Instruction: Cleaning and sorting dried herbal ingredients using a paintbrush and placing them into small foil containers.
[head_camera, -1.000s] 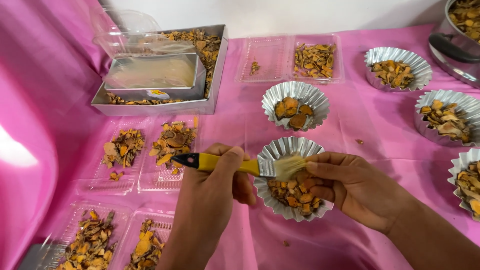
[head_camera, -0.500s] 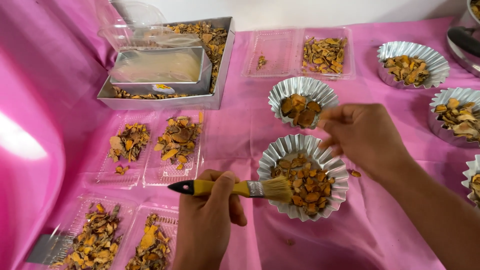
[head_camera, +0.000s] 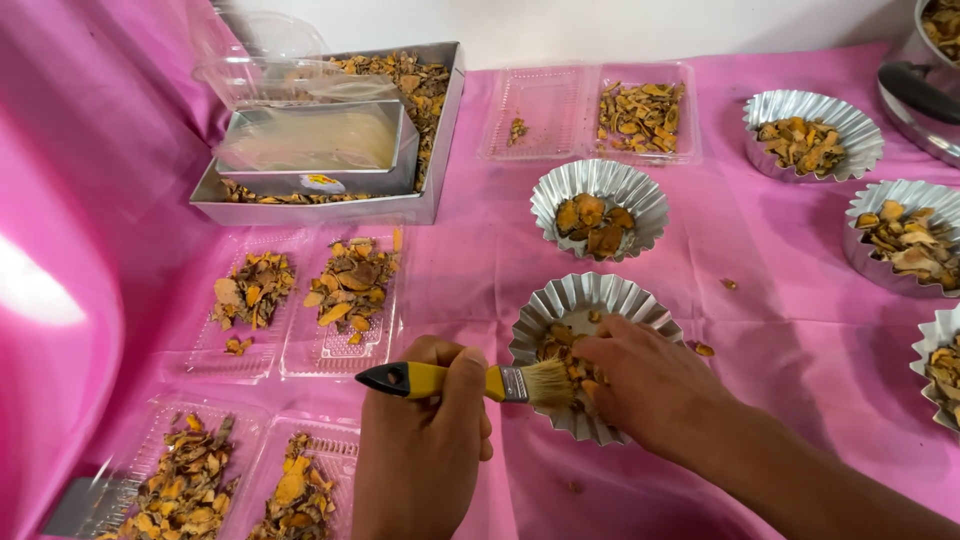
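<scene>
Gripping a yellow brush (head_camera: 470, 381), left hand (head_camera: 425, 455) fingers curl around its handle; right hand (head_camera: 650, 385) fingers press into chips inside the near fluted cup (head_camera: 560, 305), left of the other cups.

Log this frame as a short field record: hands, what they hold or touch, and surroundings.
left hand: grips a yellow-handled brush, bristles at the cup's rim
right hand: rests in the nearest fluted foil cup, on orange-brown dried pieces
surface: pink cloth
nearby: second foil cup behind; clear plastic trays of the same pieces to the left; metal tray at back left
</scene>
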